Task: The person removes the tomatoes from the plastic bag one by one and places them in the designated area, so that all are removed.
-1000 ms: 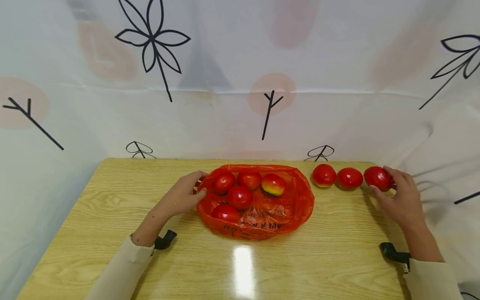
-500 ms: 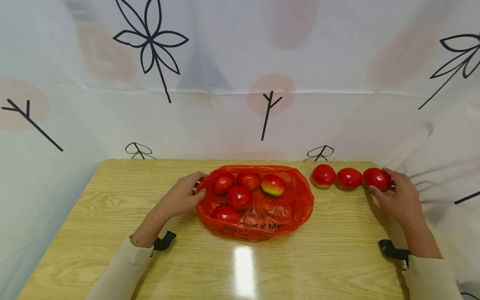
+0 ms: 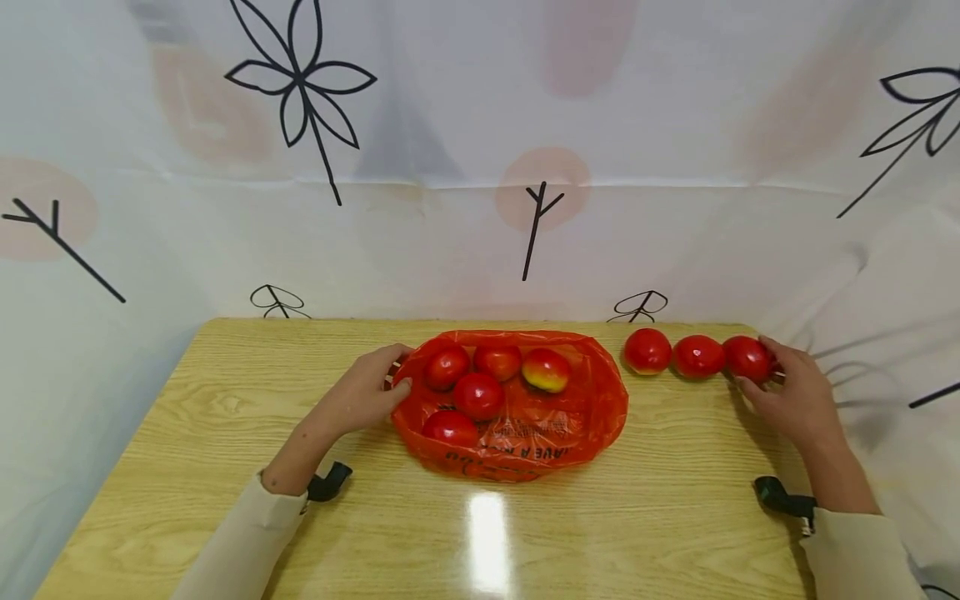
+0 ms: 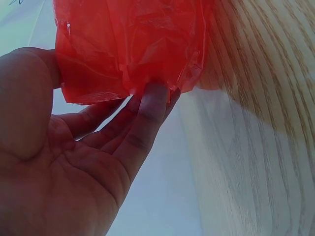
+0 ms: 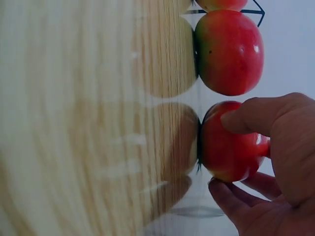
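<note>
Red apples (image 3: 698, 357), three of them, are lying in a row along the far edge of the tabletop (image 3: 600, 533), close to its far right corner. The right hand (image 3: 801, 400) is pinching the rightmost apple (image 3: 744, 359), its thumb pressing on the near side and its fingers curling round the far side; the right wrist view is showing that apple touching the tabletop, a narrow gap separating it from its neighbour. Left of the row, a red plastic bag (image 3: 609, 408) is lying near the middle of the far edge, its mouth gaping upward and dark lettering showing on its near wall. Five more apples (image 3: 480, 396) are resting inside it, one of them showing a yellow lower part. The left hand (image 3: 366, 387) is touching the left end of the bag, thumb and fingers standing apart against the plastic; whether they are pinching it, I cannot tell. Pale sleeves (image 3: 247, 533) are covering part of each forearm. Beyond the far edge, a white backdrop (image 3: 450, 267) with pinkish patches and black plant outlines is rising.
</note>
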Motion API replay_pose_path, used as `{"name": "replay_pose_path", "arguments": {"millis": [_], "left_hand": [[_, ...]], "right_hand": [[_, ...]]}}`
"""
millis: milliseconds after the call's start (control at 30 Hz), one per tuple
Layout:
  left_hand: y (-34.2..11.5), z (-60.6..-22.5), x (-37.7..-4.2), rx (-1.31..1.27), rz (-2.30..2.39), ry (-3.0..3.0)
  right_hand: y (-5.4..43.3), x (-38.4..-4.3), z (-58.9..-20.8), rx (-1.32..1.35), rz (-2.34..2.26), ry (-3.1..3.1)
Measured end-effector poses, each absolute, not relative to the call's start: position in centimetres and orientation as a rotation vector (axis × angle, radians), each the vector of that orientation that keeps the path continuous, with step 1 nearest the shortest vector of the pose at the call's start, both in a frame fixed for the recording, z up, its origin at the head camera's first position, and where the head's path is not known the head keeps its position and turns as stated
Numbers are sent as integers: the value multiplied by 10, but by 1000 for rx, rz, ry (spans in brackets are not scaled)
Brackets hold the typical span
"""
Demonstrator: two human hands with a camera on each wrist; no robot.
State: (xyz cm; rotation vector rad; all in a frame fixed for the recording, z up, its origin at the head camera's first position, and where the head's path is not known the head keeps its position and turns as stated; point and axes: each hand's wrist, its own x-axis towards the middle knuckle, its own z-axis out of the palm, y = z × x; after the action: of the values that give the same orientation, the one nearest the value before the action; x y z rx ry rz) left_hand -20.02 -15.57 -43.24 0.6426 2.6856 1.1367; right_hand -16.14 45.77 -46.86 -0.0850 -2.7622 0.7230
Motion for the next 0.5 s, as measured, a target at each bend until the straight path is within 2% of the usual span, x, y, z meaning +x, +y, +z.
{"name": "replay_pose_path", "arguments": {"millis": [500], "left_hand": [[-155, -430, -199, 622, 1122, 2682]], "right_hand": [[452, -162, -468, -109, 699, -2766]]}}
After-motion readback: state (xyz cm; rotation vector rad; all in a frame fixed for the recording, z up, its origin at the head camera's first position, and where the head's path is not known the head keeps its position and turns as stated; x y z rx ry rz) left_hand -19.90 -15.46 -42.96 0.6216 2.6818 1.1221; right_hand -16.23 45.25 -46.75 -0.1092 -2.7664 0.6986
